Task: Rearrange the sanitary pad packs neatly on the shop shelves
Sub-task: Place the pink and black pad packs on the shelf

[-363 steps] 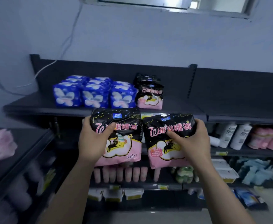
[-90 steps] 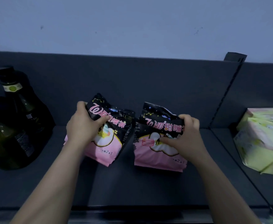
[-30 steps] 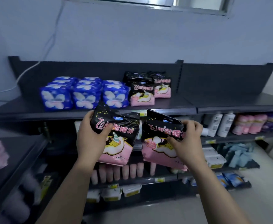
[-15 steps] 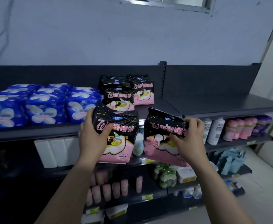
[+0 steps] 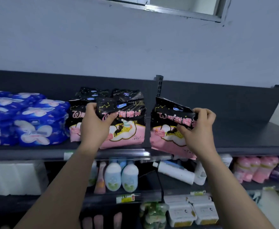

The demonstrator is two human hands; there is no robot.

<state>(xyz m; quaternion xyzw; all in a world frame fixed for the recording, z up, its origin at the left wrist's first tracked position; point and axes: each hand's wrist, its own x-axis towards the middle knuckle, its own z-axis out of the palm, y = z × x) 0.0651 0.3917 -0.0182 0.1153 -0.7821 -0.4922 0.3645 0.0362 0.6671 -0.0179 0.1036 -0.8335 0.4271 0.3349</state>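
Left hand [image 5: 93,128] grips left pack [image 5: 124,129] at upper left corner, thumb on front. Pack upright at shelf [image 5: 251,139] front edge, just before other black packs [image 5: 86,98]. Right hand [image 5: 197,129] pinches top right corner of right pack [image 5: 166,132]. Pack tilted, bottom past front edge, right of post [image 5: 159,85]. Blue packs [image 5: 36,123] at shelf left end.

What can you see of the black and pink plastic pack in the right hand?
The black and pink plastic pack is glossy and soft: black top with yellow star lines and pink lettering, pink bottom with a white cloud and black cat. It is tilted over the front edge of the dark grey top shelf; whether it rests there is unclear. The right hand pinches its upper right corner.
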